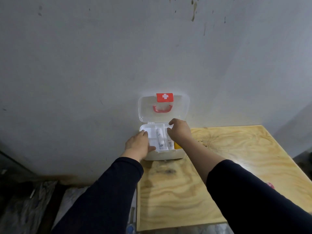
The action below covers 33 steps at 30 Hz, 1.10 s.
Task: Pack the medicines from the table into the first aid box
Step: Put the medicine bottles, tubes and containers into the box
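A white first aid box [162, 156] stands open at the far left corner of the plywood table, its clear lid [146, 108] with red cross label and red handle leaning against the wall. Inside, a white tray holds a white tube [160, 137], a clear small bottle [170, 143] and something yellow [177, 145] at the right. My left hand [138, 144] rests on the tray's left side, fingers spread, holding nothing. My right hand [179, 130] hovers over the tray's right compartment, fingers curled downward; whether it holds anything is hidden.
The plywood table [219, 166] stretches to the right and toward me. A small pink object [270, 185] lies near my right sleeve. A grey wall rises right behind the box. Dark clutter lies on the floor left of the table.
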Each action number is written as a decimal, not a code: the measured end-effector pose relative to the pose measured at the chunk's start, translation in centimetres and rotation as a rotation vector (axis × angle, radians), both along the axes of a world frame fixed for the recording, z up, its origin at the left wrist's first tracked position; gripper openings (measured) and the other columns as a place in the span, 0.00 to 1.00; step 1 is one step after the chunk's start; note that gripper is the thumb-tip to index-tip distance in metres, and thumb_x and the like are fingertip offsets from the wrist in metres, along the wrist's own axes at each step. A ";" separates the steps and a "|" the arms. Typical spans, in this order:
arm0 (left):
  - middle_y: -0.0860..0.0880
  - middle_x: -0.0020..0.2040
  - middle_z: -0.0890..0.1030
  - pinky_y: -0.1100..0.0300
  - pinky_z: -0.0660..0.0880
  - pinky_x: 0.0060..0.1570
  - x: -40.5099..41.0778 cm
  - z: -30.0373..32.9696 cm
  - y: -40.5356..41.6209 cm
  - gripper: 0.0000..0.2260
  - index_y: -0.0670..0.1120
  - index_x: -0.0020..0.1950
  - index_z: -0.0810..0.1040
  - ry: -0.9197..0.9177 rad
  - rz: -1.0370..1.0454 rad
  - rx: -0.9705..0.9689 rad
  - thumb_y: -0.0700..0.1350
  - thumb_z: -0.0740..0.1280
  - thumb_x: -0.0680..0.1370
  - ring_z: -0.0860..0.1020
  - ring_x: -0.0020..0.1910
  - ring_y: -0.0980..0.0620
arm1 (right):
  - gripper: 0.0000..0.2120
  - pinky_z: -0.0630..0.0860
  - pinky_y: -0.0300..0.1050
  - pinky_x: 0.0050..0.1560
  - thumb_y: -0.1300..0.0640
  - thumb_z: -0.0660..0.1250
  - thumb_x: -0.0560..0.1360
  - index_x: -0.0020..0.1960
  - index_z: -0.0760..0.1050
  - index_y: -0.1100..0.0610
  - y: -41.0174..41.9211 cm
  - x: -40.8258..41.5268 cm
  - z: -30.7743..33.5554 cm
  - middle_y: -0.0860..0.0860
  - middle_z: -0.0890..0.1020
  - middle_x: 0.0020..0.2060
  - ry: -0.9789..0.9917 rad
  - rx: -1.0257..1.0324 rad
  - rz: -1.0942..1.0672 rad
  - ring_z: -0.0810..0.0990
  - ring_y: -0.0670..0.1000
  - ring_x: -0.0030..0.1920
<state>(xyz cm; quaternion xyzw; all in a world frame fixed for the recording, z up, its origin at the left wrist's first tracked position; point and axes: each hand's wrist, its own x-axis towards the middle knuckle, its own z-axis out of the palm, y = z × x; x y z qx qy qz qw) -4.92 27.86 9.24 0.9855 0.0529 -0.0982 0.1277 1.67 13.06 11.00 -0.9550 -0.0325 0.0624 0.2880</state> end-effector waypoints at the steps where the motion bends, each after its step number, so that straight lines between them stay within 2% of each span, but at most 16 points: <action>1: 0.47 0.72 0.68 0.50 0.70 0.64 0.3 0.5 -0.5 0.27 0.43 0.71 0.66 -0.003 -0.024 0.007 0.57 0.65 0.78 0.70 0.69 0.44 | 0.17 0.76 0.46 0.51 0.59 0.62 0.75 0.63 0.74 0.56 -0.8 -0.1 0.2 0.56 0.81 0.56 -0.001 -0.017 0.011 0.81 0.57 0.54; 5: 0.48 0.70 0.72 0.50 0.70 0.62 1.7 2.8 -3.8 0.21 0.46 0.69 0.71 0.004 -0.144 -0.030 0.56 0.62 0.79 0.71 0.68 0.44 | 0.15 0.76 0.45 0.52 0.57 0.63 0.74 0.61 0.76 0.54 -4.7 -0.5 1.2 0.56 0.82 0.56 0.014 -0.112 0.047 0.80 0.57 0.54; 7: 0.47 0.66 0.76 0.50 0.73 0.61 2.0 4.0 -6.3 0.18 0.47 0.67 0.74 0.038 -0.160 -0.115 0.53 0.61 0.80 0.75 0.63 0.44 | 0.16 0.76 0.44 0.51 0.56 0.64 0.74 0.62 0.75 0.53 -7.1 -0.8 1.7 0.55 0.81 0.57 0.057 -0.173 0.075 0.80 0.58 0.50; 9: 0.47 0.60 0.80 0.50 0.75 0.60 1.9 4.7 -9.0 0.16 0.47 0.64 0.77 0.057 -0.170 -0.192 0.52 0.62 0.79 0.78 0.57 0.45 | 0.17 0.76 0.44 0.54 0.56 0.65 0.74 0.62 0.75 0.53 -9.7 -1.0 1.8 0.54 0.80 0.59 0.112 -0.234 0.111 0.81 0.57 0.55; 12: 0.49 0.57 0.81 0.50 0.76 0.60 1.4 4.6 -13.0 0.15 0.47 0.60 0.79 0.081 -0.195 -0.227 0.53 0.65 0.77 0.79 0.56 0.48 | 0.18 0.74 0.45 0.58 0.53 0.67 0.73 0.63 0.75 0.53 -14.1 -1.8 1.8 0.53 0.78 0.62 0.163 -0.300 0.119 0.76 0.55 0.62; 15: 0.47 0.53 0.83 0.48 0.78 0.57 0.6 3.5 -16.9 0.13 0.46 0.55 0.81 0.136 -0.209 -0.245 0.52 0.66 0.76 0.80 0.53 0.46 | 0.18 0.74 0.45 0.57 0.54 0.66 0.74 0.64 0.74 0.54 -18.9 -3.0 1.3 0.54 0.78 0.62 0.198 -0.337 0.105 0.76 0.55 0.62; 19: 0.46 0.56 0.81 0.52 0.77 0.55 -0.9 1.2 -21.7 0.14 0.45 0.56 0.81 0.200 -0.226 -0.229 0.51 0.66 0.76 0.80 0.53 0.46 | 0.18 0.74 0.48 0.60 0.55 0.65 0.75 0.65 0.73 0.54 -25.4 -4.5 -0.9 0.54 0.77 0.64 0.248 -0.382 0.091 0.75 0.55 0.63; 23: 0.50 0.57 0.80 0.52 0.77 0.57 -2.5 -1.5 -25.0 0.16 0.47 0.60 0.80 0.268 -0.187 -0.231 0.53 0.66 0.76 0.79 0.55 0.48 | 0.18 0.75 0.48 0.59 0.55 0.64 0.76 0.66 0.73 0.52 -30.4 -5.9 -4.2 0.54 0.76 0.64 0.299 -0.402 0.061 0.74 0.56 0.64; 28: 0.47 0.54 0.82 0.54 0.78 0.52 -4.0 -4.2 -27.3 0.14 0.44 0.54 0.81 0.290 -0.132 -0.265 0.52 0.67 0.75 0.80 0.52 0.46 | 0.17 0.74 0.51 0.61 0.55 0.62 0.76 0.65 0.73 0.50 -34.3 -7.3 -7.9 0.56 0.71 0.64 0.317 -0.417 0.021 0.71 0.60 0.64; 31: 0.49 0.58 0.81 0.53 0.77 0.58 -5.0 -5.2 -27.9 0.18 0.46 0.61 0.79 0.319 -0.084 -0.270 0.54 0.67 0.76 0.79 0.56 0.49 | 0.17 0.73 0.50 0.61 0.59 0.58 0.76 0.62 0.76 0.52 -35.1 -8.2 -9.7 0.56 0.71 0.63 0.284 -0.337 -0.003 0.73 0.61 0.62; 33: 0.49 0.59 0.81 0.52 0.76 0.60 -5.7 -5.7 -28.0 0.19 0.47 0.62 0.79 0.325 -0.059 -0.258 0.55 0.67 0.75 0.79 0.57 0.49 | 0.17 0.73 0.49 0.59 0.61 0.56 0.77 0.60 0.78 0.54 -34.9 -8.9 -10.5 0.58 0.71 0.61 0.236 -0.309 -0.001 0.73 0.61 0.61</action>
